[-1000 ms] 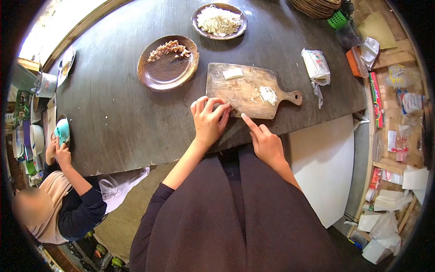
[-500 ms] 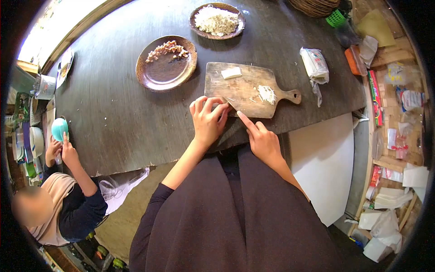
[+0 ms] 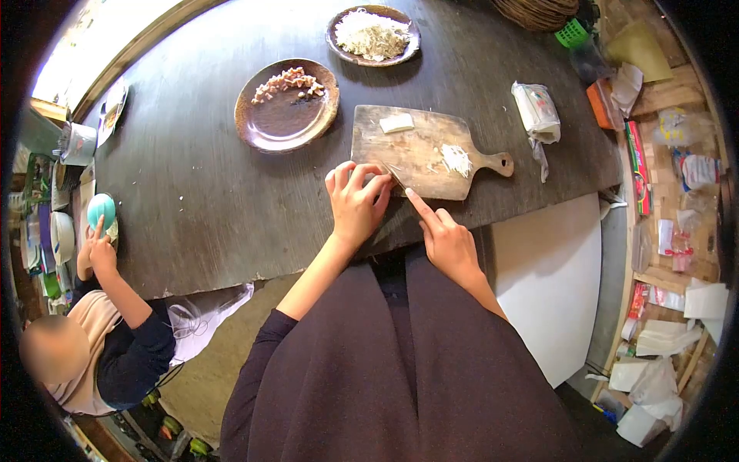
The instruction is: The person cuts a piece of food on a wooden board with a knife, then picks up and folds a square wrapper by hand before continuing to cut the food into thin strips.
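At near edge of dark table (image 3: 192, 162), around cutting bd (image 3: 369, 142): both bare hands at work. With L hand (image 3: 356, 202): over near-L corner of bd, fingers bent, tips down, partly spread, w/ thumb apart from forefinger; contents under tips hidden, cannot tell what, if anything, is gripped. With R hand (image 3: 450, 242): fingers curled closed round knife (image 3: 396, 177), handle mostly hidden in palm, forefinger straight out along back of blade; blade slanted up-L over near edge of bd, tip close to L fingertips. On bd: white block (image 3: 396, 123) near far edge, lying flat; white slivers (image 3: 456, 160) in small loose pile nr handle end, w/ a few stray bits. Beyond bd, far-L: brown plate (image 3: 285, 131) w/ brown chopped pcs (image 3: 289, 81) along far side. Farther back: 2nd plate (image 3: 416, 48), heaped w/ pale shreds (image 3: 372, 35). To R of bd, apart: white packet (image 3: 536, 114), on table. At far L: co-worker (image 3: 135, 354), both hands at rounded teal item (image 3: 101, 209).
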### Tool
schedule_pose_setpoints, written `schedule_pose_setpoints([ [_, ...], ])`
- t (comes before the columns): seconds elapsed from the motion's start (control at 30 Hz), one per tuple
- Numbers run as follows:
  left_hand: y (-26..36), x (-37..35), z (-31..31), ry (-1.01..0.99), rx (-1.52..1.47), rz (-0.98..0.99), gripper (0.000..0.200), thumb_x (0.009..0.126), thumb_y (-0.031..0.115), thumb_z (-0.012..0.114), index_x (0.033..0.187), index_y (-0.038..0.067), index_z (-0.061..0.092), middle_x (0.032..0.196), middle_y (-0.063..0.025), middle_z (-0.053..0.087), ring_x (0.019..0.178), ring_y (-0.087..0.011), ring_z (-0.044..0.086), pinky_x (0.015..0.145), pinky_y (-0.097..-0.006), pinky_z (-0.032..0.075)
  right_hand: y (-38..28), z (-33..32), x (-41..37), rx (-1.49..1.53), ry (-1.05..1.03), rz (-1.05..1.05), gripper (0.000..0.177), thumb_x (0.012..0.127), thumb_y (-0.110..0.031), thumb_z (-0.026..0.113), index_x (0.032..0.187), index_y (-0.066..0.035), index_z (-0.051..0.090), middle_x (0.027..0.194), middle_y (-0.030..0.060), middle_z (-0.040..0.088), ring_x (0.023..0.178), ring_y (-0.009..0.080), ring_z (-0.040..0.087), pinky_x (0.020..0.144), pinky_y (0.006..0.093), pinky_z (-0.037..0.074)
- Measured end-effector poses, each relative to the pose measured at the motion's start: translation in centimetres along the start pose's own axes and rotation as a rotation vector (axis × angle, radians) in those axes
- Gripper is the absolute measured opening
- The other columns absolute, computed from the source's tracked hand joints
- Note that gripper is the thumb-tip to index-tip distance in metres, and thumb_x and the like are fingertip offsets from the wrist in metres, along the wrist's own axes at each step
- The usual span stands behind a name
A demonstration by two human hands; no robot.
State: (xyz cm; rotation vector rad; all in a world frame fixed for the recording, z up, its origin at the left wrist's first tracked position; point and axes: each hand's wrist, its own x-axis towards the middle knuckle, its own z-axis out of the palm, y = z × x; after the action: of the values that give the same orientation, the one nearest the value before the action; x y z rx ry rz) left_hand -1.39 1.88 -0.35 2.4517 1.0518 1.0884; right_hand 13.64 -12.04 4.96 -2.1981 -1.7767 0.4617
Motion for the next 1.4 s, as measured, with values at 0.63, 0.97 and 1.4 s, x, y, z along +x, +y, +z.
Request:
schedule_pose_setpoints([
  [0.63, 0.0, -0.1, 0.2, 0.023, 0.006, 0.007, 0.017, 0.078, 0.017, 0.079, 0.094, 0.021, 0.074, 0.107, 0.0038, 0.067, 0.113, -0.0287, 0.054, 0.1, -0.0466, 0.037, -0.6, 0.2, -0.2, -0.007, 0.027, 0.011, 0.064, 0.101, -0.017, 0.056, 0.158, -0.04, 0.038, 0.085, 0.0167, 0.06, 0.066, 0.039, 0.067, 0.061, 0.0507, 0.057],
  [0.97, -0.1, -0.2, 0.2, 0.017, 0.013, 0.001, 0.02, 0.077, 0.014, 0.081, 0.095, 0.02, 0.076, 0.107, 0.0048, 0.068, 0.115, -0.0282, 0.054, 0.102, -0.0453, 0.037, -0.4, 0.7, -0.1, -0.038, 0.031, 0.015, 0.066, 0.101, -0.016, 0.056, 0.159, -0.04, 0.037, 0.084, 0.016, 0.06, 0.066, 0.0379, 0.068, 0.06, 0.0499, 0.057],
  [1.4, -0.1, -0.2, 0.2, 0.016, 0.014, -0.004, 0.02, 0.077, 0.015, 0.081, 0.095, 0.02, 0.076, 0.108, 0.0051, 0.068, 0.116, -0.0286, 0.054, 0.102, -0.0457, 0.037, -0.8, 0.3, -0.2, -0.005, 0.011, 0.024, 0.066, 0.102, -0.017, 0.055, 0.159, -0.041, 0.035, 0.086, 0.0174, 0.06, 0.067, 0.0394, 0.068, 0.062, 0.0507, 0.057],
])
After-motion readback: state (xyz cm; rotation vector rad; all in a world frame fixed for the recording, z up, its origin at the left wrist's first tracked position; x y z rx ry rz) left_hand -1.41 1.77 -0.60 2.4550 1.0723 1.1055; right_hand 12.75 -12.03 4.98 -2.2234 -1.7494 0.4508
